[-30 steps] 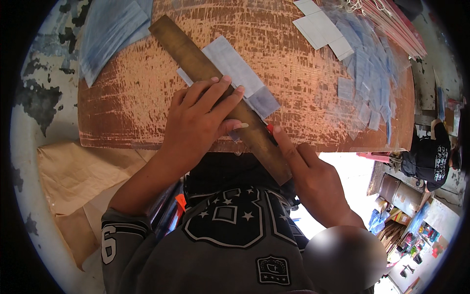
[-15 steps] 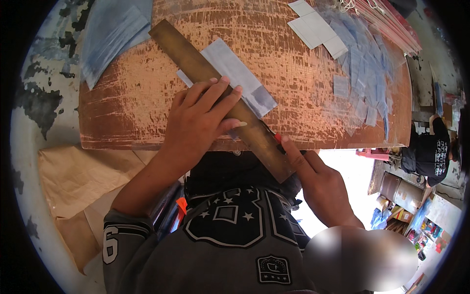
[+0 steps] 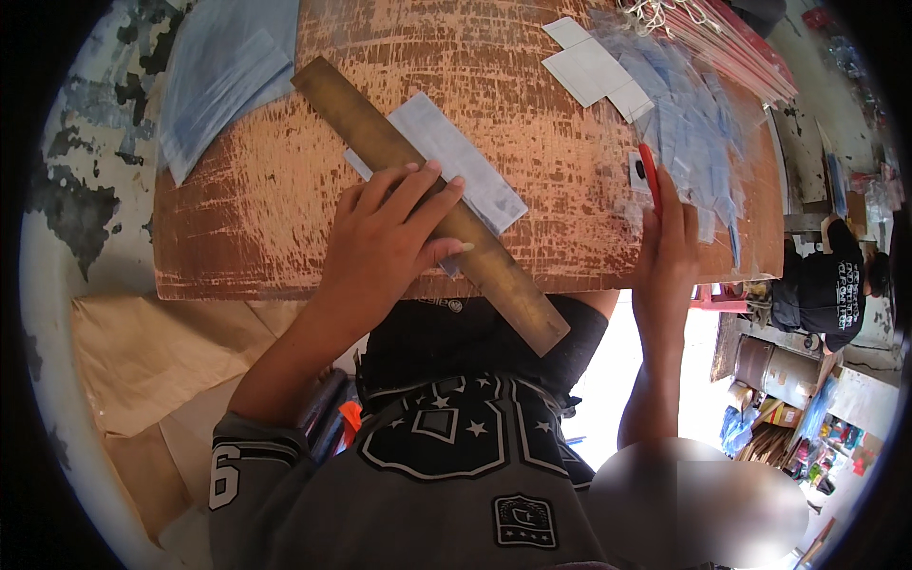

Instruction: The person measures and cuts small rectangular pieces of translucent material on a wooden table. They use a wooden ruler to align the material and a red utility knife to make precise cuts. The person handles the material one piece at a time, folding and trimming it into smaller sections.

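My left hand (image 3: 389, 218) lies with spread fingers on a long brown flat bar (image 3: 508, 290), like a straightedge, pressing it to the worn table (image 3: 256, 209). The bar slants from far left to near right, and its near end sticks out past the table's front edge. Under it is a pale bluish sheet strip (image 3: 461, 166), which shows on both sides of the bar. Off to the right, my right hand (image 3: 671, 233) is closed round a red-handled cutter (image 3: 650, 173), held upright and apart from the bar. The cutter's blade cannot be made out.
Cut clear-blue pieces (image 3: 698, 123) are heaped at the table's right, beside a pale unfolded card (image 3: 594, 71). Pink rods with white strings (image 3: 731, 47) lie behind. Larger blue sheets (image 3: 223, 85) rest far left. Brown paper (image 3: 171, 351) sits below left; another person (image 3: 831, 290) is at far right.
My right hand has lifted the cutter from the bar's near end and moved right and farther away, toward the cut pieces. My left hand stays on the bar.
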The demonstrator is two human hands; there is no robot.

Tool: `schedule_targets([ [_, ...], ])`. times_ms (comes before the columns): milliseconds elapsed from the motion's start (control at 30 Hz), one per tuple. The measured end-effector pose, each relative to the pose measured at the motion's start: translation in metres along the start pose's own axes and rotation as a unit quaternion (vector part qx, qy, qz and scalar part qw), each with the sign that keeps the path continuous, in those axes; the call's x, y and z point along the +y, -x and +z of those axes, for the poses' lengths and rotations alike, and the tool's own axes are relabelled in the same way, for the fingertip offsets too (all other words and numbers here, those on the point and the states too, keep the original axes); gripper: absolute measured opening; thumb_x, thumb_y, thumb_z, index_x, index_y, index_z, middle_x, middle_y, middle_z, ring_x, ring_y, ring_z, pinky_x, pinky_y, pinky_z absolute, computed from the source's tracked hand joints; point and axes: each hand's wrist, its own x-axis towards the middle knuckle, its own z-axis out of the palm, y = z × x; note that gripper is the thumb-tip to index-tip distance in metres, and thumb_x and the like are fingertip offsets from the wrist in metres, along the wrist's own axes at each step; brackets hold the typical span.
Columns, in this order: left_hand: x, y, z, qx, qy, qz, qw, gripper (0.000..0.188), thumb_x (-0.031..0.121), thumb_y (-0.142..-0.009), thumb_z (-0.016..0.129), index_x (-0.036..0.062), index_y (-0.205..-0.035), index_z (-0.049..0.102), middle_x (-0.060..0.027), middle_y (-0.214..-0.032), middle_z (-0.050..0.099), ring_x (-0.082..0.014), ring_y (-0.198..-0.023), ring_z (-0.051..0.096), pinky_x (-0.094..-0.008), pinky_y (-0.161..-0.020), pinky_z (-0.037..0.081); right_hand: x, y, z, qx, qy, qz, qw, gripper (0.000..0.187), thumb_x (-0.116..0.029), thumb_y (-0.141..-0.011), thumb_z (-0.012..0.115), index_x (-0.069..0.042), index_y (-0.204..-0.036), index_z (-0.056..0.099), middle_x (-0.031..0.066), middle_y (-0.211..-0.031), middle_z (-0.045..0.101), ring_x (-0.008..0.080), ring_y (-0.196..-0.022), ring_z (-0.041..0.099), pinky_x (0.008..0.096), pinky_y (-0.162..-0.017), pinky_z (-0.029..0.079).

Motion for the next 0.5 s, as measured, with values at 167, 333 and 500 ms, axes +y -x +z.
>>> schedule_targets([
  [167, -0.002, 0.000, 0.004, 0.008, 0.012, 0.003, 1.000, 0.065, 0.046, -0.094, 0.077, 0.0200, -0.153, 0.068, -0.0048, -0.155, 0.062, -0.0310, -0.141, 0.054, -0.0493, -0.117, 0.041, 0.012, -0.014, 0.038, 0.043, 0.049, -0.021, 0.998, 0.056, -0.005, -0.105, 0.066, -0.012, -0.159, 0.057, 0.0199, -0.120, 0.060, 0.0409, -0.112, 0.064, 0.0527, -0.096, 0.053],
  [333, -0.002, 0.001, 0.006, 0.019, 0.025, 0.001, 1.000, 0.066, 0.048, -0.093, 0.076, 0.0199, -0.152, 0.069, -0.0047, -0.154, 0.062, -0.0308, -0.140, 0.055, -0.0487, -0.116, 0.042, 0.009, -0.015, 0.039, 0.051, 0.048, -0.021, 0.997, 0.053, -0.008, -0.104, 0.069, -0.011, -0.156, 0.060, 0.0193, -0.123, 0.059, 0.0410, -0.114, 0.062, 0.0525, -0.099, 0.052],
  [500, -0.004, 0.003, 0.009, 0.031, 0.029, -0.004, 0.999, 0.066, 0.048, -0.092, 0.077, 0.0199, -0.151, 0.070, -0.0040, -0.154, 0.062, -0.0304, -0.139, 0.055, -0.0480, -0.116, 0.042, -0.015, -0.015, 0.031, 0.129, 0.128, -0.069, 0.981, 0.043, -0.008, -0.103, 0.071, -0.008, -0.145, 0.068, 0.0203, -0.122, 0.063, 0.0407, -0.113, 0.063, 0.0504, -0.099, 0.052],
])
